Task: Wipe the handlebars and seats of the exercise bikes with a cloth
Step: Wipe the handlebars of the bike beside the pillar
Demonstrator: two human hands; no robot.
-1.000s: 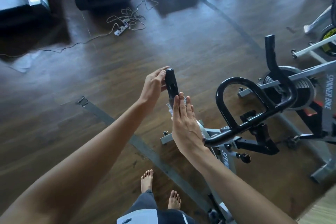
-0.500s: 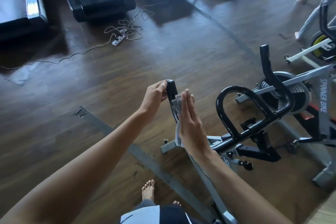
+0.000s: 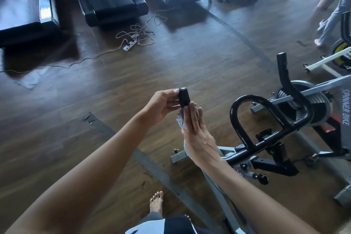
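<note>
The dark wooden plank floor [image 3: 190,66] fills most of the view, with a row of black treadmills [image 3: 110,2] along its far side. At the right stands the grey-framed spinner exercise bike [image 3: 341,104], and a second, white-framed bike [image 3: 326,62] sits beyond it at the edge. No seat is in view.

The bike's black tubular handlebars [image 3: 239,118] reach toward the person as a central loop with two horns. The far horn stands free, and the near horn [image 3: 183,98] is between the hands.

The left hand [image 3: 161,106] has its thumb and fingers curled round the capped tip of the near horn. This looks meant to steady the bar against the push from the other side. The right hand [image 3: 197,133] is flat, with its fingers straight and together. It presses a pale grey frayed cloth [image 3: 180,121] against the horn's shaft just below the tip. It grasps nothing, and the cloth stays put only because it is sandwiched between palm and tube. A flat palm spreads the cloth along a long stretch of bar, which suits a stroke up and down the shaft.

The cloth looks soft. A ragged fringe shows to the left of the fingers, and a further strip hangs below the wrist. The bar is glossy black, and the dim light hides whether any grime is left on it. I judge the near horn to be the part in hand, with the loop, far horn and seats likely yet to be wiped.
</note>
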